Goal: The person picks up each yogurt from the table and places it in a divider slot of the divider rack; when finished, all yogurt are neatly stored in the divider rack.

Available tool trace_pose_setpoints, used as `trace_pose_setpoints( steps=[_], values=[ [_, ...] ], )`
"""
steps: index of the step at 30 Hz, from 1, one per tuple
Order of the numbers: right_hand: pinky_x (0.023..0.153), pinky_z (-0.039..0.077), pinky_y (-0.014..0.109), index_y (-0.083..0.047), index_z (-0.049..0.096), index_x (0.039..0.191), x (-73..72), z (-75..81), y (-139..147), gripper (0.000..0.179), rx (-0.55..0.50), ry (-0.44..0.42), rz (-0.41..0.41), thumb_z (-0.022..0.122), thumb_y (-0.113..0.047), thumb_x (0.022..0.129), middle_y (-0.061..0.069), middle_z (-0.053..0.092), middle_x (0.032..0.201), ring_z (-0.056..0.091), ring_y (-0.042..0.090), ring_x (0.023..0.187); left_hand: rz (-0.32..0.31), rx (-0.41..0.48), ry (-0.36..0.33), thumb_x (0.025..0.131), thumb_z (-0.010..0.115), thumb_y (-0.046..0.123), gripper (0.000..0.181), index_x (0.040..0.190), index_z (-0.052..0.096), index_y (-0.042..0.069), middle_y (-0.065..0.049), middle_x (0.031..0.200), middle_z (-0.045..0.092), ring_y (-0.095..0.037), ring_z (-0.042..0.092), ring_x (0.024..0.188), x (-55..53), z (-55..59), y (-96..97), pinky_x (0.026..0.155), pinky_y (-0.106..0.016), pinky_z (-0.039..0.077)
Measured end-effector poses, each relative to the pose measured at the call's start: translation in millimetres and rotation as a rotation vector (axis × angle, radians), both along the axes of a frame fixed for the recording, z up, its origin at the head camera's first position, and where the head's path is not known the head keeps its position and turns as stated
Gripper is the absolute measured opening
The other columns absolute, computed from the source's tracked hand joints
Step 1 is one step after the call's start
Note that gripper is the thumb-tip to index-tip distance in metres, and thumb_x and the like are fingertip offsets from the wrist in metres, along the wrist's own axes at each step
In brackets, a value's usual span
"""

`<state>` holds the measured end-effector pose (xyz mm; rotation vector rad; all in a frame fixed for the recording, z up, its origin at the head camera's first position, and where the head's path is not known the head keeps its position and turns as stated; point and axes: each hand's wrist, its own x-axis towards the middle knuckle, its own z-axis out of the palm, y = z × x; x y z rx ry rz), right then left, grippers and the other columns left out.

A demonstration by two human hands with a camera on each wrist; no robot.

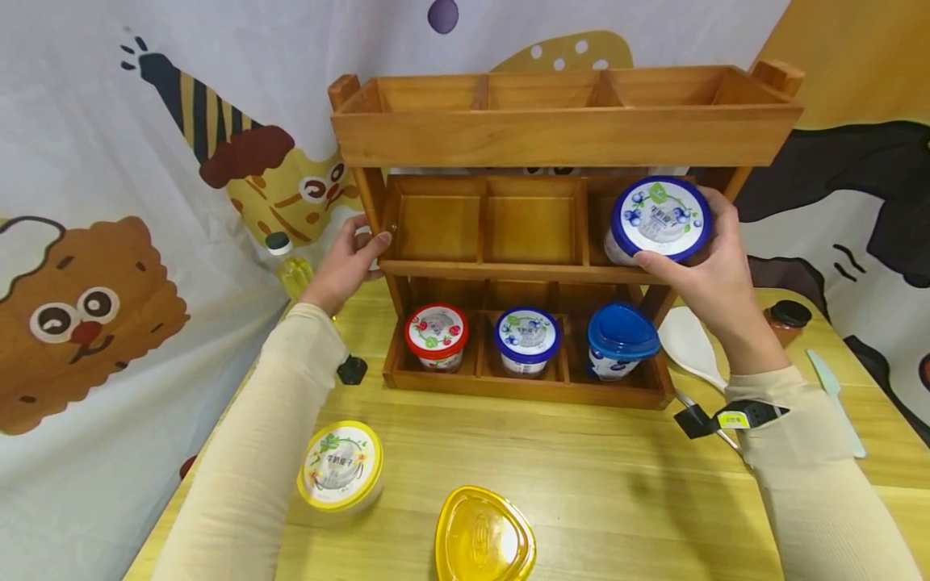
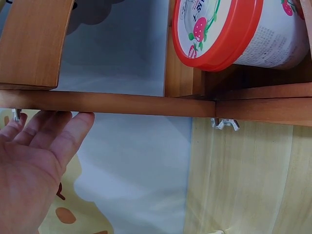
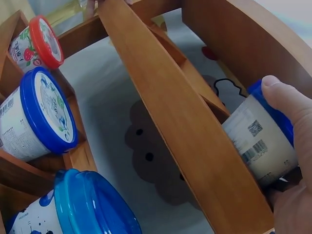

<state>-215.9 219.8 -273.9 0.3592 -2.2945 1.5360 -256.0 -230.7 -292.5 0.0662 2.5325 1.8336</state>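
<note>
My right hand (image 1: 715,270) grips a blue-lidded tub with blueberry pictures (image 1: 663,219), thumb at the lid's rim and fingers round the far side. The tub is tilted, lid facing me, at the right compartment of the middle tier of a wooden shelf (image 1: 567,133). In the right wrist view its barcoded side (image 3: 261,139) shows behind the tier's front board. My left hand (image 1: 347,260) touches the shelf's left side at middle-tier height. Its fingers (image 2: 68,134) are straight against the wood in the left wrist view; the thumb is hidden there.
The bottom tier holds a red-lidded tub (image 1: 437,335), another blue-lidded tub (image 1: 526,339) and a blue triangular-lidded tub (image 1: 621,339). On the table stand a yellow-lidded tub (image 1: 341,464), a yellow triangular-lidded container (image 1: 484,537), an oil bottle (image 1: 294,270), a white spoon (image 1: 690,343) and a dark-lidded jar (image 1: 788,320).
</note>
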Motion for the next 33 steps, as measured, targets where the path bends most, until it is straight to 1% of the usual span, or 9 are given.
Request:
trace_pose_setpoints(
  steps=[4,8,11,14,16,21,27,30,33],
  values=[
    [0.105,0.040,0.012,-0.027,0.014,0.154,-0.7,1.2,-0.4,0.092,0.052,-0.031,-0.017,0.076,-0.017,0.087,0.006,0.027,0.154,0.037,0.025,0.138,0.000,0.003,0.003,0.100,0.052,0.042,0.071,0.155,0.017,0.016,-0.017,0.154,0.037,-0.029,0.040,0.139,-0.5,-0.7,0.3,0.106,-0.050,0.046],
    [0.114,0.037,0.028,-0.028,0.012,0.155,-2.2,3.2,-1.5,0.094,0.112,-0.066,-0.029,0.077,-0.023,0.086,0.009,0.027,0.155,0.036,0.029,0.138,0.004,0.011,0.007,0.100,0.052,0.041,0.070,0.155,0.017,0.015,-0.017,0.154,0.037,-0.029,0.041,0.138,-0.7,-1.5,0.3,0.106,-0.051,0.046],
    [0.118,0.033,0.041,-0.027,0.010,0.155,-2.9,5.0,-1.9,0.097,0.140,-0.081,-0.032,0.077,-0.026,0.086,0.011,0.025,0.156,0.034,0.032,0.139,0.004,0.017,0.010,0.100,0.052,0.040,0.069,0.155,0.017,0.015,-0.016,0.153,0.038,-0.029,0.042,0.138,-1.0,-1.9,0.7,0.106,-0.051,0.046],
    [0.119,0.030,0.046,-0.026,0.008,0.156,-2.6,6.2,-1.4,0.098,0.152,-0.084,-0.028,0.077,-0.025,0.086,0.012,0.023,0.158,0.032,0.034,0.141,0.005,0.019,0.009,0.100,0.052,0.040,0.069,0.154,0.018,0.015,-0.016,0.153,0.039,-0.029,0.042,0.137,-1.1,-2.3,1.0,0.106,-0.051,0.046],
    [0.121,0.027,0.046,-0.025,0.006,0.157,-2.4,6.6,-1.0,0.100,0.155,-0.078,-0.019,0.076,-0.024,0.087,0.011,0.021,0.159,0.029,0.035,0.143,0.006,0.015,0.008,0.100,0.052,0.040,0.069,0.155,0.018,0.015,-0.016,0.153,0.039,-0.028,0.042,0.137,-0.9,-2.1,1.2,0.106,-0.051,0.046],
    [0.122,0.022,0.046,-0.023,0.003,0.159,-2.1,6.8,1.1,0.101,0.159,-0.055,0.001,0.075,-0.019,0.088,0.010,0.016,0.162,0.024,0.034,0.147,0.008,0.012,0.006,0.101,0.052,0.040,0.070,0.155,0.017,0.015,-0.016,0.154,0.038,-0.028,0.041,0.139,-0.5,-1.5,1.5,0.106,-0.051,0.046],
    [0.122,0.023,0.043,-0.023,0.004,0.159,0.1,8.0,3.0,0.101,0.186,-0.046,-0.008,0.075,-0.021,0.088,0.008,0.016,0.163,0.024,0.033,0.148,0.011,0.015,0.001,0.101,0.052,0.040,0.070,0.155,0.016,0.014,-0.016,0.154,0.037,-0.028,0.041,0.139,0.0,-1.8,0.7,0.106,-0.051,0.046],
    [0.119,0.028,0.028,-0.025,0.005,0.159,2.4,8.5,5.2,0.100,0.193,-0.038,0.000,0.075,-0.020,0.088,0.004,0.017,0.164,0.026,0.030,0.148,0.008,0.010,-0.002,0.101,0.051,0.041,0.071,0.156,0.015,0.014,-0.017,0.155,0.036,-0.029,0.040,0.139,0.4,-1.2,0.8,0.106,-0.051,0.046],
    [0.111,0.032,0.012,-0.026,0.005,0.159,5.0,9.3,7.1,0.099,0.186,-0.019,0.021,0.074,-0.016,0.089,0.003,0.017,0.164,0.027,0.028,0.148,0.006,0.010,0.000,0.100,0.051,0.041,0.071,0.156,0.015,0.015,-0.017,0.155,0.036,-0.028,0.039,0.140,0.6,-0.6,1.1,0.107,-0.051,0.045]
  ],
)
